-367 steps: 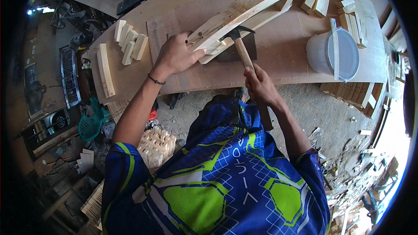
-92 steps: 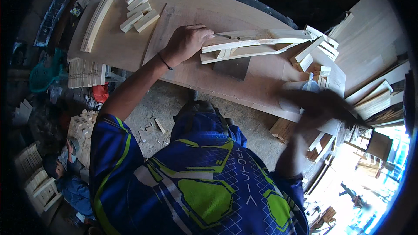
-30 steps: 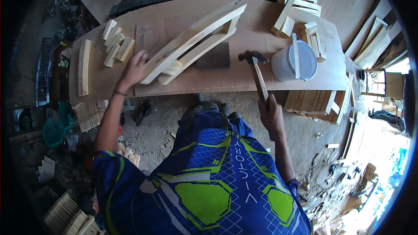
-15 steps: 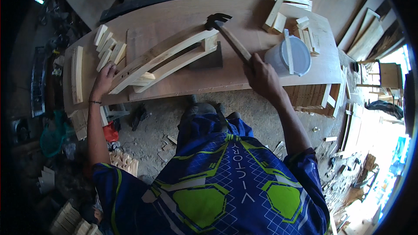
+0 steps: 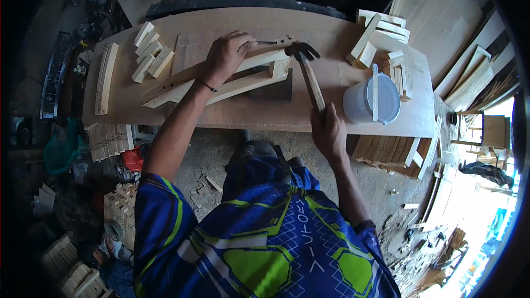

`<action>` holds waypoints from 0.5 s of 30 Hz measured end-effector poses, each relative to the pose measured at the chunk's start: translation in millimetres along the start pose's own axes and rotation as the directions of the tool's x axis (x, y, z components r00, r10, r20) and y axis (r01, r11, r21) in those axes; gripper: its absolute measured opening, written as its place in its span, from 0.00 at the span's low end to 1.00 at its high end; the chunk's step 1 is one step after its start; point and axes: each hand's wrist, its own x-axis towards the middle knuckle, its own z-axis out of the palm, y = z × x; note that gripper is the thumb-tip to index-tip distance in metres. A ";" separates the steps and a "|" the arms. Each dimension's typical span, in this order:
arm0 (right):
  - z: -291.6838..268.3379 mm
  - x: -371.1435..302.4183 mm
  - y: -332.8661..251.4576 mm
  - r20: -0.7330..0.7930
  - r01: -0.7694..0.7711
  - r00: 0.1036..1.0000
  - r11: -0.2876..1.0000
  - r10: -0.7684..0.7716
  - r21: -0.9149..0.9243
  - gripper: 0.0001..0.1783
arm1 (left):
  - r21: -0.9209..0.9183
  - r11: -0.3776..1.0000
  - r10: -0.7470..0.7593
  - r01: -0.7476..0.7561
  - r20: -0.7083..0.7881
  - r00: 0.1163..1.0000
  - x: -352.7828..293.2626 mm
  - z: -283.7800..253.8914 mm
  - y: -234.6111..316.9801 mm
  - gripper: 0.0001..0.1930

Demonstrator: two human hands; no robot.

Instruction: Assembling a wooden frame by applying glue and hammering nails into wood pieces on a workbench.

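A claw hammer (image 5: 313, 85) is gripped by my right hand (image 5: 329, 134) near the lower end of its wooden handle. Its dark head is at the right end of a pale wooden frame (image 5: 243, 86); I cannot tell whether they touch. My left hand (image 5: 226, 58) is above the frame's upper rail, fingers closed around a thin metal rod (image 5: 265, 42). The rod points right, toward the holes at the rail's end. Under the frame lies a dark flat plate (image 5: 276, 89). All this rests on a plywood-topped bench (image 5: 210, 27).
Short wood blocks (image 5: 149, 52) and a longer strip pair (image 5: 107, 79) lie at left. A white bucket (image 5: 361, 102) with a stick across it stands at right, near more wood pieces (image 5: 383, 25). Slatted wood stacks (image 5: 386, 152) sit below the bench. Another person (image 5: 113, 267) is at lower left.
My left hand has left the frame's near left end and moved right, now holding the thin metal rod over the upper rail. The hammer has shifted slightly right, still in my right hand.
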 end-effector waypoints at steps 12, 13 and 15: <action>-14.8 -4.7 -5.5 -0.084 -0.059 0.991 0.918 0.100 0.393 0.10 | -0.008 1.000 0.003 -0.003 0.010 1.000 5.6 15.3 11.0 0.04; -16.1 -0.4 -12.0 -0.111 0.010 0.993 0.891 0.046 0.454 0.08 | -0.026 1.000 0.008 -0.007 0.011 1.000 6.4 15.5 10.5 0.04; -27.8 10.6 -33.9 -0.079 0.029 0.997 0.939 -0.002 0.344 0.08 | -0.043 0.999 0.005 -0.004 0.011 1.000 4.9 15.5 9.6 0.04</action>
